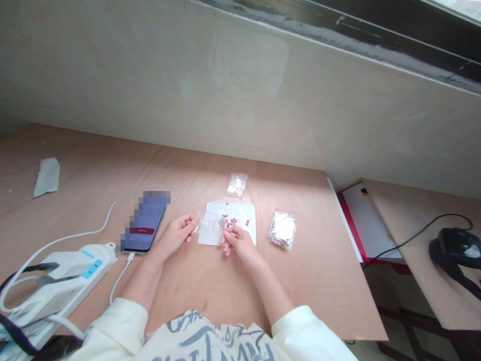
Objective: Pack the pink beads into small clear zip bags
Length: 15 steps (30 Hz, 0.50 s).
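Observation:
My left hand (179, 233) is closed in a pinch just off the left edge of a white paper sheet (210, 233). From its fingertips sticks out a thin clear plastic piece (202, 217), perhaps a small bag. Over the front of the sheet, the fingers of my right hand (239, 242) are pressed together; what they hold is too small to make out. Small pink beads (233, 221) lie on the paper beside those fingertips. Behind the sheet is a clear zip bag (237, 185) of pale pieces. To the right rests a shiny bag (282, 229) with small pieces inside.
A phone (145, 225) lies left of my left hand, with a white cable plugged in. At the front left is a white power strip (80, 281) with plugs. A crumpled tissue (47, 176) lies far left. On the right table sits a black device (456, 250).

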{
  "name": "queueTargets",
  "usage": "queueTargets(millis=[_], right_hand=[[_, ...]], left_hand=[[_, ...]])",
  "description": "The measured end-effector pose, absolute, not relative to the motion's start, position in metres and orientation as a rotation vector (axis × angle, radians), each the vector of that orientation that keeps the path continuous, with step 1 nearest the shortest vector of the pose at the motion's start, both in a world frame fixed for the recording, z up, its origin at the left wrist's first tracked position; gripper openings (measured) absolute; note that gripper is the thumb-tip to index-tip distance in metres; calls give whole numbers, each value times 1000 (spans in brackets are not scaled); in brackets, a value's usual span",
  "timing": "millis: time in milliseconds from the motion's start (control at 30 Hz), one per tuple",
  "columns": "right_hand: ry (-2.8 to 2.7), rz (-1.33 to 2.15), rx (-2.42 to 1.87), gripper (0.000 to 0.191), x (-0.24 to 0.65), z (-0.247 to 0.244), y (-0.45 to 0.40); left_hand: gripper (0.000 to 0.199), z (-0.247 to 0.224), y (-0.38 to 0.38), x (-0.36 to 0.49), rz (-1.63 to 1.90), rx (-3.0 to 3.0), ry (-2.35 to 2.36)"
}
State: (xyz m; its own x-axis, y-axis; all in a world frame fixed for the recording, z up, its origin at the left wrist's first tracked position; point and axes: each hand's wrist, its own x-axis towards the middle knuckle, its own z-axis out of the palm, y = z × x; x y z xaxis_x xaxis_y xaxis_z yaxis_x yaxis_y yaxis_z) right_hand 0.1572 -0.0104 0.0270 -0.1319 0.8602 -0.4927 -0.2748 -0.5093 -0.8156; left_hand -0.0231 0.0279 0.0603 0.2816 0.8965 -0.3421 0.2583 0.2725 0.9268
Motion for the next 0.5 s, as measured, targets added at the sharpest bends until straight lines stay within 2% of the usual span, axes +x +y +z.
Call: queueTargets(millis=[367,500], right_hand=[[-682,1761,-1281,26,159,36,-13],[-717,1515,-1335,21,170,48,-15]], left_hand=[[27,75,27,-15,623,1310,1192],[21,76,24,-23,328,1354,988]])
